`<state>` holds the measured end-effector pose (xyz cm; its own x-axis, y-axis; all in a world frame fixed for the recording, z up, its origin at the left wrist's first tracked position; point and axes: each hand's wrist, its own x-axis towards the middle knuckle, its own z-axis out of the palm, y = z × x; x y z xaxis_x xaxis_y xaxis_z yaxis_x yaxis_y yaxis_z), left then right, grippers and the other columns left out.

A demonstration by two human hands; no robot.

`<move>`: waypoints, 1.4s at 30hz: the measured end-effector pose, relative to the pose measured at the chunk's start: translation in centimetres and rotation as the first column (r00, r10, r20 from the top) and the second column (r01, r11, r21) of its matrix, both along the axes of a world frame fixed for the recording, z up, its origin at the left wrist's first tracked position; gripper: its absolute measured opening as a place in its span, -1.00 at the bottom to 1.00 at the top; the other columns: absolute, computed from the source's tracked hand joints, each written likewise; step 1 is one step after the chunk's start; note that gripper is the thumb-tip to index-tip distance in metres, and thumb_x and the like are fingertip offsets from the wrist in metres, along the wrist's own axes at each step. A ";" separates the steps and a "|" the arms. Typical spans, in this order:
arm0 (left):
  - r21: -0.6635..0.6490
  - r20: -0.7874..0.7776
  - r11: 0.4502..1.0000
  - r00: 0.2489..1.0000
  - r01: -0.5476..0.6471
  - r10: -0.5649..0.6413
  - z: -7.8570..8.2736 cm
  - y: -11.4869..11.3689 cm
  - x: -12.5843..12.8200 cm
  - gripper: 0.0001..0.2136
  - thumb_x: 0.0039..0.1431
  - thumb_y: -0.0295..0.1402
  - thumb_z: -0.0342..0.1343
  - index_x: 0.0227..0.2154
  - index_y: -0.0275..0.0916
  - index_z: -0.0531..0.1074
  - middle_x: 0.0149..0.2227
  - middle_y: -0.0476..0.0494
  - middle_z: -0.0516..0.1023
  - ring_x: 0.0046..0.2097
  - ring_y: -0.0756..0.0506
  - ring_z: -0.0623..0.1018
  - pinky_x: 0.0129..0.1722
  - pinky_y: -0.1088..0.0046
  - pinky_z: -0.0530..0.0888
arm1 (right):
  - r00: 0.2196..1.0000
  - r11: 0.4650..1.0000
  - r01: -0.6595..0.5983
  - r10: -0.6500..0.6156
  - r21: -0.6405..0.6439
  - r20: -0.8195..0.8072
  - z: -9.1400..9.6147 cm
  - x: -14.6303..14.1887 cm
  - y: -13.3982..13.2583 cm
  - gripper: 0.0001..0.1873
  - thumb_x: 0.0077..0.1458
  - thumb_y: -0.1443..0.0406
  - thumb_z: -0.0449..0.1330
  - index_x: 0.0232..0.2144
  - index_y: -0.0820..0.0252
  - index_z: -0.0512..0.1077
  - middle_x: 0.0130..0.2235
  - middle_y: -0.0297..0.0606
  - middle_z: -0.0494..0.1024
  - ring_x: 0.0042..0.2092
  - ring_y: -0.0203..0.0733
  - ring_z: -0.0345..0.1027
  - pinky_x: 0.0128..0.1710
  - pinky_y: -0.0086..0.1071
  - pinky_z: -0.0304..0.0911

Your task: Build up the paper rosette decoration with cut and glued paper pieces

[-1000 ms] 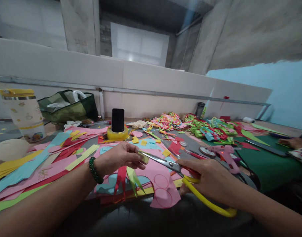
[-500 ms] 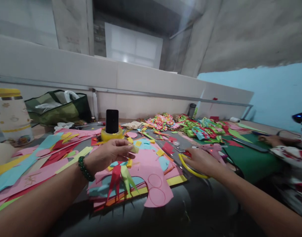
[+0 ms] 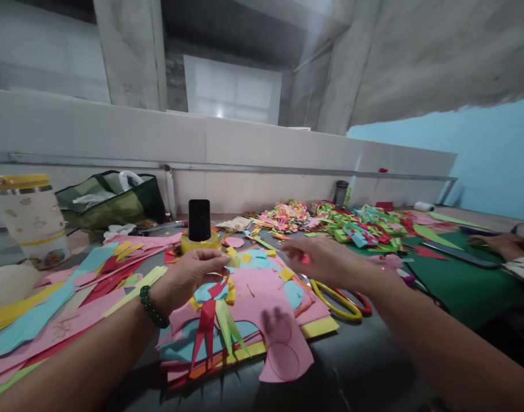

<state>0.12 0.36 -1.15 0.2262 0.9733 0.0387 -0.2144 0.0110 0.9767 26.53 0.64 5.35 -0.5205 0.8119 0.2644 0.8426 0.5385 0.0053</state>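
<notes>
- Head view looks down on a grey table (image 3: 373, 366) strewn with cut coloured paper.
- Left hand (image 3: 193, 274), with a green bead bracelet (image 3: 153, 306) at the wrist, has its thumb and fingers pinched together on a small pale yellow-green paper piece (image 3: 233, 262), held just above the paper pile.
- Below that hand, red and green pointed paper strips (image 3: 217, 329) lie on a stack of pink, blue and yellow sheets; a pink sheet (image 3: 283, 349) with drawn circles sticks out toward the table's near edge.
- Right hand (image 3: 326, 260) hovers over the stack with fingers spread apart and holding nothing; it is blurred.
- Scissors (image 3: 337, 297) with yellow and red handles lie flat on the table, just beside and under the right wrist, untouched by the hand.
- Behind the left hand, a dark phone (image 3: 199, 220) stands upright in a yellow tape roll (image 3: 197, 243).
- Far left stands a white patterned cup (image 3: 32, 220) with a yellow lid; a green bag (image 3: 111, 200) sits by the wall.
- Heaps of folded coloured paper pieces (image 3: 330, 220) lie farther back, toward the right.
- On the right lies a green mat (image 3: 459, 286), where another person's hand (image 3: 500, 245) rests near a dark ruler (image 3: 459, 254).
</notes>
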 end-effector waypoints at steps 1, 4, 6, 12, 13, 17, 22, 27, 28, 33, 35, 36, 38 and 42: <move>0.006 -0.013 1.000 1.000 -0.004 0.004 0.0 0.0 0.0 -0.73 -0.25 -0.25 0.41 -0.48 -0.29 0.56 -0.42 -0.05 0.54 -0.38 0.04 0.48 -0.36 0.56 0.41 | 0.983 0.996 -0.080 0.074 -0.031 -0.167 0.2 -1.8 0.0 -0.79 0.11 0.24 0.12 -0.21 0.14 0.46 -0.29 -0.24 0.56 -0.30 -0.22 0.42 -0.34 -0.41 0.24; 0.034 -0.062 0.999 0.997 -0.035 0.037 0.0 0.1 -0.3 -0.74 -0.21 -0.24 0.39 -0.47 -0.29 0.56 -0.45 -0.02 0.50 -0.40 0.05 0.45 -0.37 0.56 0.39 | 0.839 0.947 -0.297 0.199 -0.119 -0.507 -0.7 -6.5 1.4 -0.75 -0.03 0.24 0.26 -0.26 0.22 0.41 -0.26 -0.21 0.54 -0.26 -0.23 0.42 -0.33 -0.42 0.29; 0.059 -0.088 0.997 0.994 -0.058 0.063 0.0 0.3 -0.6 -0.76 -0.20 -0.24 0.38 -0.49 -0.29 0.54 -0.48 0.00 0.46 -0.41 0.06 0.44 -0.37 0.56 0.39 | 0.740 0.889 -0.409 0.190 -0.207 -0.645 -1.9 -8.5 2.9 -0.77 -0.08 0.34 0.26 -0.29 0.25 0.40 -0.38 -0.26 0.53 -0.35 -0.26 0.41 -0.38 -0.42 0.28; 0.152 -0.098 0.986 0.992 -0.069 0.085 0.0 0.7 -0.7 -0.51 -0.17 -0.37 0.35 -0.08 -0.17 0.47 -0.30 -0.05 0.52 -0.28 0.00 0.49 -0.31 0.52 0.40 | 0.449 0.815 -0.505 -0.035 -0.286 -0.893 -4.4 -9.2 5.8 -0.71 -0.16 0.35 0.29 -0.32 0.24 0.36 -0.58 -0.46 0.43 -0.55 -0.39 0.29 -0.51 -0.47 0.20; 0.159 -0.094 0.983 0.990 -0.089 0.105 -0.1 0.7 -0.6 -0.47 -0.18 -0.38 0.35 -0.04 -0.18 0.45 -0.30 -0.06 0.52 -0.28 -0.01 0.49 -0.31 0.51 0.41 | 0.413 0.809 -0.507 -0.075 -0.298 -0.908 -4.6 -9.0 6.0 -0.69 -0.17 0.31 0.31 -0.31 0.23 0.35 -0.59 -0.48 0.41 -0.56 -0.40 0.27 -0.51 -0.47 0.20; 0.170 -0.103 0.977 0.984 -0.127 0.146 -0.4 0.8 -0.1 -0.53 -0.12 -0.34 0.31 -0.06 -0.22 0.47 -0.28 -0.10 0.55 -0.30 -0.01 0.50 -0.30 0.48 0.43 | 0.316 0.767 -0.566 -0.138 -0.303 -0.939 -5.5 -8.8 6.0 -0.61 -0.20 0.22 0.36 -0.30 0.22 0.36 -0.59 -0.48 0.41 -0.56 -0.41 0.28 -0.48 -0.44 0.24; 0.171 -0.070 0.970 0.979 -0.175 0.189 -0.9 1.1 0.0 -0.63 -0.12 -0.36 0.29 -0.16 -0.26 0.53 -0.33 -0.10 0.56 -0.35 0.01 0.48 -0.32 0.52 0.41 | 0.277 0.753 -0.614 -0.076 -0.237 -0.958 -6.1 -9.5 5.3 -0.60 -0.20 0.21 0.37 -0.30 0.22 0.37 -0.57 -0.46 0.45 -0.53 -0.39 0.31 -0.44 -0.43 0.26; 0.195 -0.085 0.972 0.985 -0.133 0.152 -1.0 1.0 0.1 -0.74 -0.08 -0.39 0.25 -0.24 -0.25 0.56 -0.29 -0.12 0.56 -0.29 -0.02 0.49 -0.26 0.50 0.42 | 0.205 0.776 -0.607 -0.057 -0.173 -0.977 -6.4 -9.8 5.1 -0.62 -0.19 0.23 0.36 -0.30 0.22 0.36 -0.56 -0.45 0.47 -0.52 -0.38 0.32 -0.42 -0.43 0.27; 0.217 -0.104 0.969 0.985 -0.114 0.139 -1.0 0.9 0.2 -0.73 -0.06 -0.39 0.24 -0.22 -0.24 0.55 -0.28 -0.12 0.55 -0.26 -0.03 0.49 -0.25 0.51 0.41 | 0.182 0.781 -0.602 -0.066 -0.164 -0.981 -6.4 -9.8 5.1 -0.62 -0.19 0.22 0.36 -0.30 0.22 0.36 -0.57 -0.45 0.47 -0.52 -0.38 0.32 -0.42 -0.43 0.28; 0.274 -0.155 0.948 0.966 -0.160 0.207 -0.8 0.5 0.5 -0.70 0.02 -0.32 0.19 -0.14 -0.23 0.53 -0.31 -0.11 0.55 -0.28 -0.02 0.49 -0.27 0.51 0.42 | 0.153 0.785 -0.600 -0.081 -0.158 -0.985 -6.6 -10.0 5.1 -0.63 -0.20 0.23 0.36 -0.33 0.23 0.36 -0.59 -0.46 0.46 -0.53 -0.38 0.31 -0.44 -0.43 0.26; 0.268 -0.142 0.946 0.964 -0.183 0.226 -0.8 0.4 0.4 -0.72 0.02 -0.31 0.19 -0.18 -0.25 0.54 -0.32 -0.12 0.55 -0.30 -0.02 0.49 -0.27 0.50 0.43 | 0.153 0.779 -0.609 -0.068 -0.149 -0.986 -6.7 -10.1 5.0 -0.64 -0.20 0.23 0.36 -0.33 0.23 0.36 -0.60 -0.47 0.44 -0.54 -0.38 0.31 -0.45 -0.42 0.25; 0.262 -0.124 0.947 0.967 -0.184 0.222 -0.8 0.4 0.4 -0.72 0.00 -0.31 0.20 -0.19 -0.25 0.55 -0.31 -0.12 0.55 -0.30 -0.02 0.50 -0.27 0.49 0.43 | 0.146 0.781 -0.609 -0.064 -0.141 -0.987 -6.7 -10.1 4.9 -0.63 -0.20 0.22 0.36 -0.33 0.22 0.36 -0.60 -0.47 0.44 -0.54 -0.38 0.31 -0.45 -0.42 0.25; 0.248 -0.090 0.950 0.972 -0.188 0.216 -0.8 0.3 0.4 -0.69 -0.05 -0.33 0.22 -0.18 -0.23 0.54 -0.31 -0.10 0.55 -0.29 -0.03 0.50 -0.26 0.48 0.44 | 0.129 0.787 -0.602 -0.068 -0.133 -0.989 -6.7 -10.1 4.9 -0.62 -0.20 0.21 0.36 -0.33 0.22 0.35 -0.60 -0.47 0.44 -0.54 -0.37 0.31 -0.45 -0.41 0.26; 0.247 -0.138 0.944 0.956 -0.219 0.258 -0.5 0.2 0.7 -0.70 -0.06 -0.25 0.25 -0.23 -0.25 0.56 -0.35 -0.10 0.55 -0.33 -0.02 0.49 -0.30 0.50 0.43 | 0.127 0.783 -0.606 -0.078 -0.139 -0.989 -6.9 -10.1 4.8 -0.62 -0.19 0.20 0.37 -0.33 0.21 0.35 -0.57 -0.47 0.45 -0.52 -0.37 0.32 -0.41 -0.41 0.28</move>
<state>0.79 0.57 -1.70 0.0102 0.9692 0.2461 -0.0182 -0.2459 0.9691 16.42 5.44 -1.50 -0.3508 0.8393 0.4155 -0.2154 0.3594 -0.9080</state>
